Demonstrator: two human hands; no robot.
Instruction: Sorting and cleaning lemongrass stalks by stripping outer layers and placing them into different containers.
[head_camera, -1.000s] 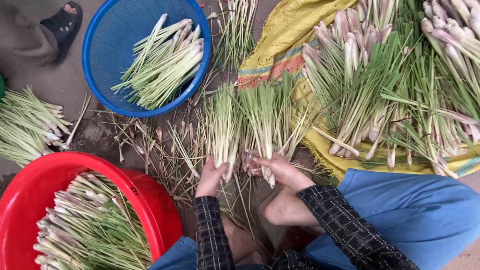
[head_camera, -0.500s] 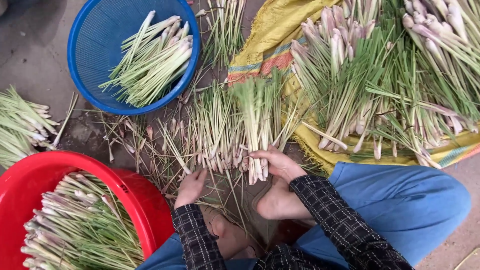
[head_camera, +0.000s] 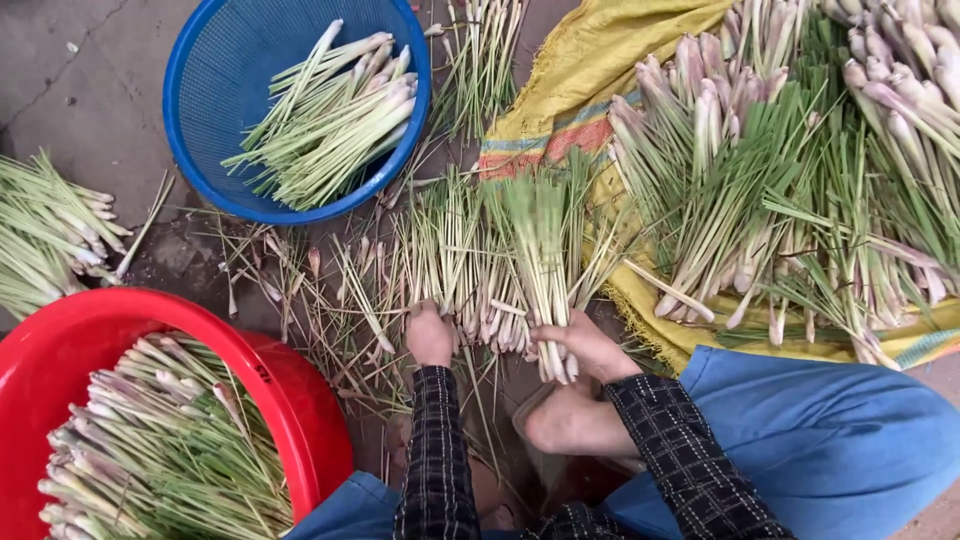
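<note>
My right hand (head_camera: 590, 345) is closed around a small bunch of lemongrass stalks (head_camera: 545, 270), gripping it near the pale bulb ends with the green tops pointing away from me; the bunch looks blurred, so I judge it is in motion. My left hand (head_camera: 430, 335) rests fingers-down on the butt ends of the loose stalks (head_camera: 450, 265) lying on the ground just beside that bunch, and I cannot tell whether it grips any of them or only presses on them. Both forearms, in dark checked sleeves, reach forward and down from my crouch, wrists low, with a bare foot (head_camera: 570, 425) just under the right wrist. I judge these stalks light, stiff and fibrous at the bulb and thin and springy toward the tips, dry enough not to slip, so the thick lower end is the place to hold them. Farther out, a blue basket (head_camera: 190, 120) holds trimmed stalks, a red basin (head_camera: 300, 400) at my left holds more, and a large heap lies on a yellow sack (head_camera: 590, 60) to my right.
</note>
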